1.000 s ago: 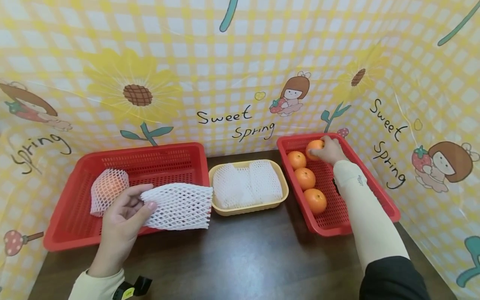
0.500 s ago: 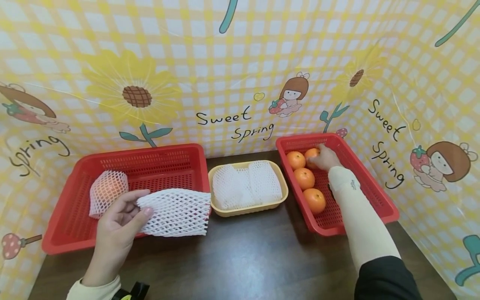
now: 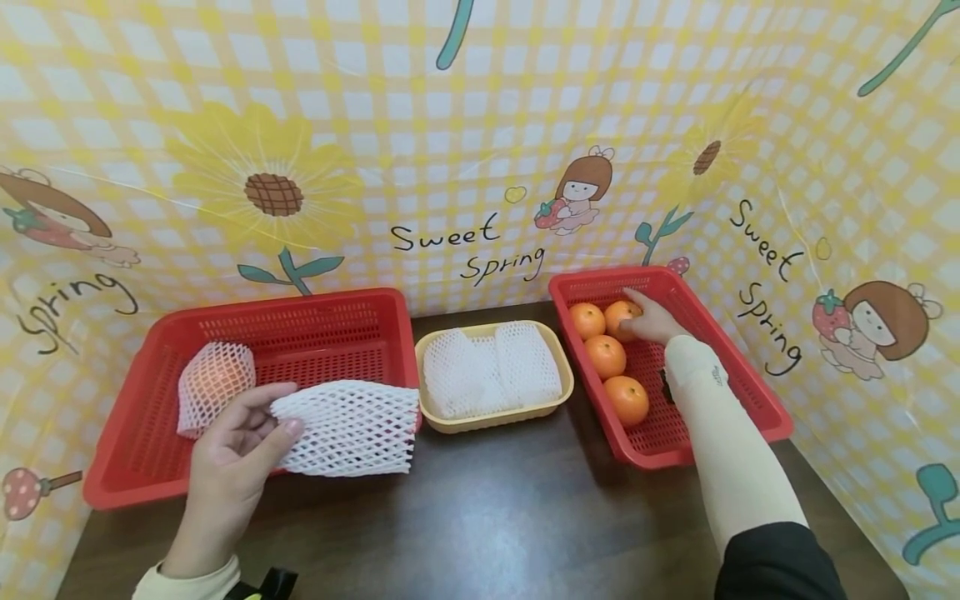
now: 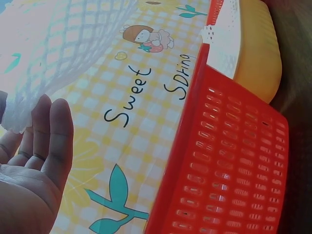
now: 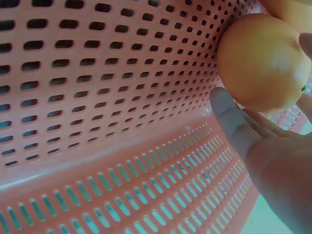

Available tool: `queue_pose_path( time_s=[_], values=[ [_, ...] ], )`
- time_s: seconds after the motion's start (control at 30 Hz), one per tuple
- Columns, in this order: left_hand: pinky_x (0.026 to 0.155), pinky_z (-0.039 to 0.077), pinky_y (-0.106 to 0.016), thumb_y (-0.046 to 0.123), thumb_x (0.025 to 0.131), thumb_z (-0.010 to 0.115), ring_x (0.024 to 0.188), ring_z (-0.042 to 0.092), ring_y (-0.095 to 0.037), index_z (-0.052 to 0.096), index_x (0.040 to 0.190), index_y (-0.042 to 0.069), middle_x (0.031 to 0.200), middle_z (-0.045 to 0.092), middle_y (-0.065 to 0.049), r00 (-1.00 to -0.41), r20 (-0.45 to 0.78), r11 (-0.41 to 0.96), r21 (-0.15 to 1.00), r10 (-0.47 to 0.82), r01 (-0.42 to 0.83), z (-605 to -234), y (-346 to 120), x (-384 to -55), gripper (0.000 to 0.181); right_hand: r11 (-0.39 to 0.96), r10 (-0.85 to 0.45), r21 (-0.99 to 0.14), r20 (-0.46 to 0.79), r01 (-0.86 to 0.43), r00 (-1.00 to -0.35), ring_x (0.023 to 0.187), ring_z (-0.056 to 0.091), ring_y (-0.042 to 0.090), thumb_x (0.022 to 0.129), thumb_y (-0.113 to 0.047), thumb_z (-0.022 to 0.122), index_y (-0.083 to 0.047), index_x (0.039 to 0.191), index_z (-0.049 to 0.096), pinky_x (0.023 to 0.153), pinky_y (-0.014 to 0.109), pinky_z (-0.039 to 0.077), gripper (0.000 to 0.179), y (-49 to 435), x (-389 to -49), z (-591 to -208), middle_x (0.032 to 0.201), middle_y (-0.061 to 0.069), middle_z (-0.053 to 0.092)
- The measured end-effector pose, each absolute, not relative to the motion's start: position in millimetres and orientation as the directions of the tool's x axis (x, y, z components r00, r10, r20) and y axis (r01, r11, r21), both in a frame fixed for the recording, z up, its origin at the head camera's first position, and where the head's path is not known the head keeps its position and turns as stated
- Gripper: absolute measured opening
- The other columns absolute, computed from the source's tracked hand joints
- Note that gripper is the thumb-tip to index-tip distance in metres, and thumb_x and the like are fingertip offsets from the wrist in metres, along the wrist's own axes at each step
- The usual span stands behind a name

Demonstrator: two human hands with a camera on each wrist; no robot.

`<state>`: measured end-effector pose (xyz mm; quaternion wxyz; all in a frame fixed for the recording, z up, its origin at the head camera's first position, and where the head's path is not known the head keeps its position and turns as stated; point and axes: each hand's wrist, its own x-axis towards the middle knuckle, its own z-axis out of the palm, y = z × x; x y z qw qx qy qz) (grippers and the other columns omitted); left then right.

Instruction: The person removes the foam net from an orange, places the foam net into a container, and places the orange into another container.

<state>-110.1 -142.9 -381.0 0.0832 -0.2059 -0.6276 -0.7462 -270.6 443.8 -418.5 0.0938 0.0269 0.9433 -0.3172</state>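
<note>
My left hand [image 3: 236,450] pinches one end of a white foam fruit net [image 3: 348,429] between thumb and fingers, in front of the left red basket. In the left wrist view the net [image 4: 63,53] spreads above the fingers. My right hand [image 3: 652,321] is inside the right red basket, its fingers spread around the rear orange [image 3: 621,319]. The right wrist view has this orange [image 5: 263,63] against the basket wall, with the thumb and fingertips right at its sides. More oranges [image 3: 605,357] lie along that basket's left side.
The left red basket [image 3: 142,392] holds one orange in a net [image 3: 217,387]. Between the baskets stands a yellow tray [image 3: 566,392] with folded white nets [image 3: 491,371]. A patterned cloth [image 3: 435,150] closes off the back and the right side of the dark table [image 3: 480,517].
The orange at my right hand has come down beside the rear orange on the left, and the right fingers have spread. My left hand has shifted slightly left and down with the net.
</note>
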Motion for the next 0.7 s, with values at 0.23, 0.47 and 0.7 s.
queue_pose_path(
  time_s=[0.23, 0.47, 0.7],
  values=[
    [0.071, 0.055, -0.022, -0.019, 0.092, 0.057, 0.087, 0.064, -0.013, 0.051, 0.131, -0.016, 0.099, 0.067, -0.006, -0.913, 0.385, -0.171, 0.917, 0.136, 0.361, -380, -140, -108, 0.04, 0.777, 0.034, -0.615, -0.171, 0.133, -0.985, 0.128, 0.044, 0.044, 0.093, -0.014, 0.061, 0.003, 0.155, 0.029, 0.105, 0.06, 0.037, 0.071, 446, -262, -421, 0.146, 0.029, 0.042],
    [0.071, 0.055, -0.022, -0.022, 0.091, 0.054, 0.089, 0.065, -0.013, 0.052, 0.131, -0.015, 0.102, 0.067, -0.01, -0.896, 0.419, -0.211, 0.898, 0.147, 0.386, -380, -138, -107, 0.04, 0.725, 0.097, -0.661, -0.177, 0.191, -0.979, 0.118, 0.052, 0.044, 0.097, -0.017, 0.066, 0.0, 0.155, 0.028, 0.075, 0.047, 0.057, 0.072, 448, -262, -431, 0.143, 0.029, 0.044],
    [0.076, 0.056, -0.024, -0.023, 0.092, 0.052, 0.095, 0.066, -0.014, 0.054, 0.132, -0.011, 0.109, 0.067, -0.012, -0.896, 0.417, -0.234, 0.896, 0.156, 0.376, -380, -137, -106, 0.042, 0.735, 0.098, -0.658, -0.136, 0.164, -0.986, 0.114, 0.053, 0.04, 0.097, -0.022, 0.069, -0.007, 0.156, 0.031, 0.075, 0.046, 0.056, 0.072, 447, -264, -435, 0.138, 0.025, 0.048]
  ],
)
